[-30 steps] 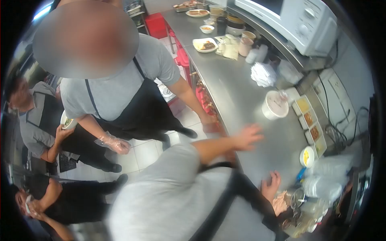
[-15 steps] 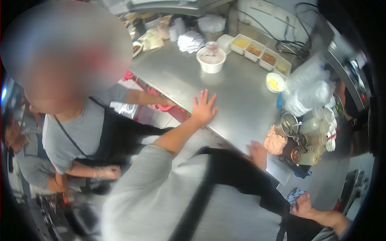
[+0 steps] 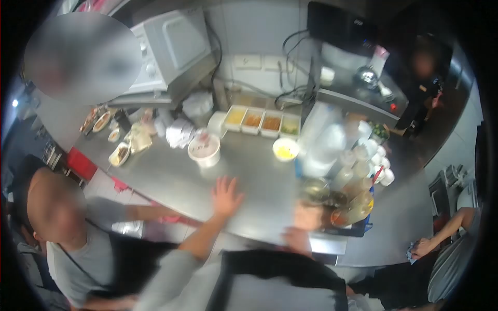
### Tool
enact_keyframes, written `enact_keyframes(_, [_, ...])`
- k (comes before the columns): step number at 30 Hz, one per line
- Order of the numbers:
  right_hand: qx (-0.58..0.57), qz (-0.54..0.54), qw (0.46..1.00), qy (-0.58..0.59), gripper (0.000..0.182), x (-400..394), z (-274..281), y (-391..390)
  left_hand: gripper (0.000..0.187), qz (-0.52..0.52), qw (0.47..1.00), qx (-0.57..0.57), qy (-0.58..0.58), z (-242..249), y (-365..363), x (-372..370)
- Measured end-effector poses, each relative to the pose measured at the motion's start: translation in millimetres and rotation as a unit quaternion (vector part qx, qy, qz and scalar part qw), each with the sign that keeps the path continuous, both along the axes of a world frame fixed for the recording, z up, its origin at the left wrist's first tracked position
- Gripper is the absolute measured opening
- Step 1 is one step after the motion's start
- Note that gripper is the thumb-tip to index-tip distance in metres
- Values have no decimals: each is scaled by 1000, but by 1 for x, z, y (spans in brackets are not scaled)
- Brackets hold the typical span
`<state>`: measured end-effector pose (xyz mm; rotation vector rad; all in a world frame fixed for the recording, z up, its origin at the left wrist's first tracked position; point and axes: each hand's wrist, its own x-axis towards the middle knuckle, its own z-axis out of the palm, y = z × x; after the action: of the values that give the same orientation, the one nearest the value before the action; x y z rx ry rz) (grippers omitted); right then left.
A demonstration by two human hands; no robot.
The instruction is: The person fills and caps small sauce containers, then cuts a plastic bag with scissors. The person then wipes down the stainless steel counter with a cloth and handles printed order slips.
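My left hand [image 3: 226, 198] lies on the steel counter [image 3: 249, 176] with its fingers spread and nothing in it. Just beyond it stands a white tub [image 3: 204, 155] with a small cup-like item on its lid. My right hand [image 3: 297, 239], somewhat blurred, rests at the counter's front edge. Its fingers look stretched out, and no object shows in them. Close by that hand lies a crumpled pinkish-orange cloth [image 3: 309, 215], beside a tray of bottles and jars [image 3: 353, 207]. A white bowl with yellow food [image 3: 285, 150] sits farther back.
White containers of chopped food [image 3: 262, 122] line the back wall. Clear plastic bags [image 3: 324, 147] stand right of the bowl. Small dishes [image 3: 119, 154] are at the left. A co-worker [image 3: 78, 238] stands to my left; another person's hand [image 3: 423, 249] presses a cloth at the right.
The camera view has turned, bringing the microwave and back shelf into sight. My hands stay on the counter in much the same places. The co-worker at the right still holds the cloth.
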<state>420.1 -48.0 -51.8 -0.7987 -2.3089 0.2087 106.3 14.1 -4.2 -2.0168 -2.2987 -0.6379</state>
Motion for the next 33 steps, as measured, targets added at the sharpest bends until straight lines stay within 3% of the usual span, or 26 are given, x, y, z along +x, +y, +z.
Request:
enact_keyframes(2, [-6,-3,1000,12,43,2,-9,0,61,15,999,-50,8,-11,6,-4])
enact_keyframes(3, [-20,-5,999,-35,42,3,-17,5,60,10,999,-36,7,-14,5,-4])
enact_keyframes(5, [-11,-26,1000,-3,43,-1,14,-6,60,5,1000,-20,8,-16,5,-3])
enact_keyframes(7, [7,8,1000,7,43,4,-4,2,60,7,1000,-17,11,-16,5,-5])
enact_keyframes(8, [-14,-12,1000,17,43,-1,17,-6,60,6,1000,-12,6,-16,4,-5])
enact_keyframes(10, [1,6,1000,0,43,4,-1,0,60,5,1000,-3,-2,-16,4,-5])
enact_keyframes(15, [-15,0,1000,-2,45,0,16,-6,60,4,1000,5,3,-12,1,-4])
enact_keyframes(20, [-44,11,998,-41,45,8,-31,8,59,10,1000,0,11,-17,-2,-5])
enact_keyframes(28, [-42,-16,998,-47,47,3,8,-8,58,7,1000,-3,6,-20,2,-7])
enact_keyframes(33, [-78,3,995,-62,48,8,-20,5,59,17,999,-34,-5,-14,0,-6])
